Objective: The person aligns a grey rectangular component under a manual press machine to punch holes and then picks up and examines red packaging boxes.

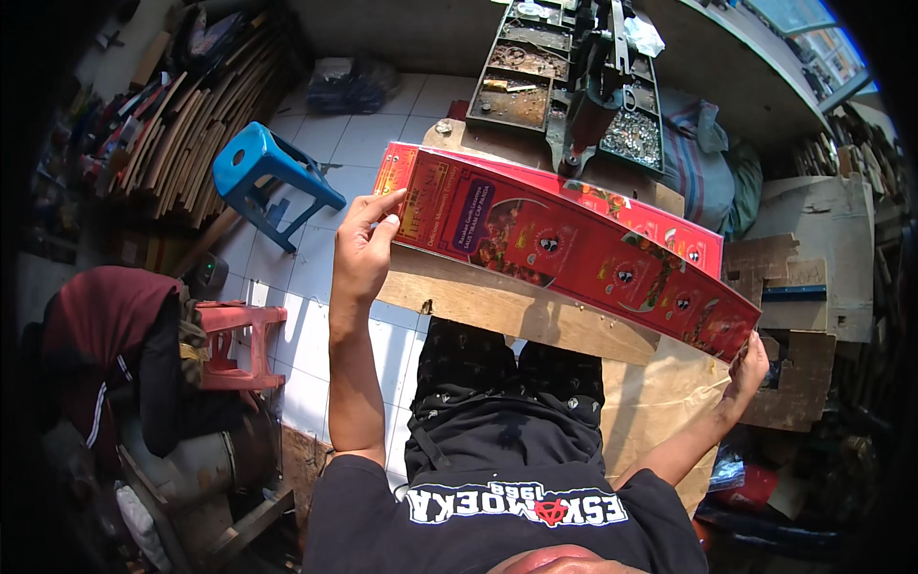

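A long red printed sheet (pixel 583 256) with food pictures and a yellow panel at its left end is held out in front of me, slanting down to the right. My left hand (pixel 366 244) pinches its left end between thumb and fingers. At the far lower right corner, my right hand (pixel 749 369) grips the edge, its fingers partly hidden. Behind this sheet lies another red printed sheet (pixel 693 244), its upper edge showing beyond the first. Both are over a wooden worktop (pixel 516 311), close to a dark upright machine (pixel 595 120).
Divided trays (pixel 516 88) of small metal bits flank the machine. To the left are a blue plastic stool (pixel 273 177), a red stool (pixel 244 344) and stacked boards (pixel 182 153). Brown paper (pixel 669 411) covers the near right; cut cardboard (pixel 794 383) lies beyond it.
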### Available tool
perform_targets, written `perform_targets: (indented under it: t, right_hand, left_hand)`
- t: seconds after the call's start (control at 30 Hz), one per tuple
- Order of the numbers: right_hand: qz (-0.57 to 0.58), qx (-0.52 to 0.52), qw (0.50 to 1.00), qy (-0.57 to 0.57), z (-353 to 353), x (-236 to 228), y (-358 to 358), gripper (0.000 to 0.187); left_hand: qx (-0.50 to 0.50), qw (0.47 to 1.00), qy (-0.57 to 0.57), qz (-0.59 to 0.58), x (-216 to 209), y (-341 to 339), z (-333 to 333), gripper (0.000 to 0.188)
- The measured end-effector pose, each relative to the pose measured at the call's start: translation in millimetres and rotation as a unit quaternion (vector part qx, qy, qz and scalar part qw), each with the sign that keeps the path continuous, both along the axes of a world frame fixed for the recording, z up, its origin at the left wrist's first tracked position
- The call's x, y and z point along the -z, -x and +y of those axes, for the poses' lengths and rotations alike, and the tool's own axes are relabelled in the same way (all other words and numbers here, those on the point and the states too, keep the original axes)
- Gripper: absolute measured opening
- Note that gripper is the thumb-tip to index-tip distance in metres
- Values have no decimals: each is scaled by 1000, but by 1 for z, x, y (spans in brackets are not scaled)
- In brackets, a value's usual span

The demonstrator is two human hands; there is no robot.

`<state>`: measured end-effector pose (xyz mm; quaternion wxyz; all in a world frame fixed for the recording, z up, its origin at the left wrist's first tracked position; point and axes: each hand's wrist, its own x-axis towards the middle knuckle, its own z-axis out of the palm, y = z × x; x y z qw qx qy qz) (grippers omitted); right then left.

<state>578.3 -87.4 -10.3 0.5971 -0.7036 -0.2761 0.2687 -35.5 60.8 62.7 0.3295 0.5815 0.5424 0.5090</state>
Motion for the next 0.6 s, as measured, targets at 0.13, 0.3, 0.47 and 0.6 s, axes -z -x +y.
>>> perform_targets:
  t: [0.13, 0.3, 0.47, 0.6]
  right_hand:
    - [24, 24, 999, -18, 2, -5, 6, 25]
    - [24, 19, 999, -11, 6, -13, 22, 26]
    - [21, 9, 1000, -18, 4, -11, 20, 25]
    - [12, 23, 999, -28, 8, 2, 16, 22]
  left_hand:
    - [-29, 999, 7, 11, 1, -2, 0, 26]
    - [-89, 995, 12, 46, 4, -6, 0, 25]
    - [-109, 993, -19, 42, 6, -7, 0, 21]
    - [-91, 995, -14, 27, 7, 1, 0, 20]
